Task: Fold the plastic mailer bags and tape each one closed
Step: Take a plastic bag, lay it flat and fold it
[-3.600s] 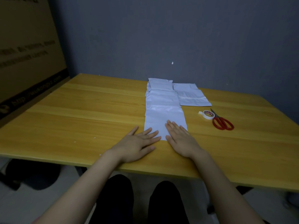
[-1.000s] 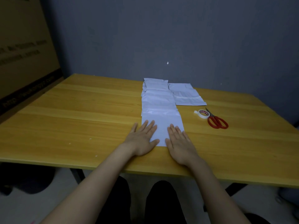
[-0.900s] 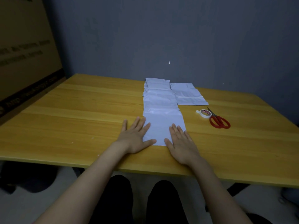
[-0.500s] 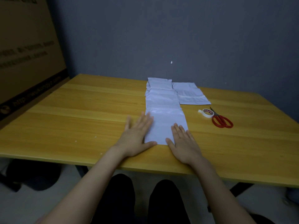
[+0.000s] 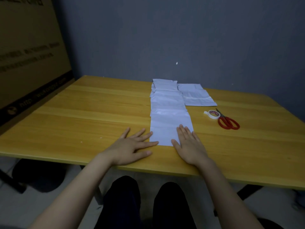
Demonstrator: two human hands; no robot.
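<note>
Near edge of counter (image 5: 82,116), centre: nearest mailer bag (image 5: 170,124) lies flat, no fold or tape on it afaict. Its far end meets the next one in a row of bags (image 5: 166,100) running to the far wall; can't tell which overlaps. One more bag (image 5: 196,95) sits right of the row, far side.

Hands:
- your left hand (image 5: 130,146) is flat, fingers spread wide, palm on the counter just left of the bag, index tip touching its near-left corner.
- your right hand (image 5: 189,146) is flat, fingers straight and close together on the bag's near-right part, heel on the counter.
- neither holds anything.

Step, my read: smoothing/squaring bag #1 before the first fold. Task is basically at the start.

Next move needs:
- pinch the near corners w/ both hands, bring the near edge over toward the far end, keep sides aligned, press the crease.
- film looks thin and slick, so expect spring-back. Left pins the fold, right goes for the tape roll (image 5: 214,114), right side, just beside the red scissors (image 5: 228,123).
- looks like a short tab sticks out left of the roll; too small to be sure.

Risk: dragging bag #1 may shift the rest of the row.
</note>
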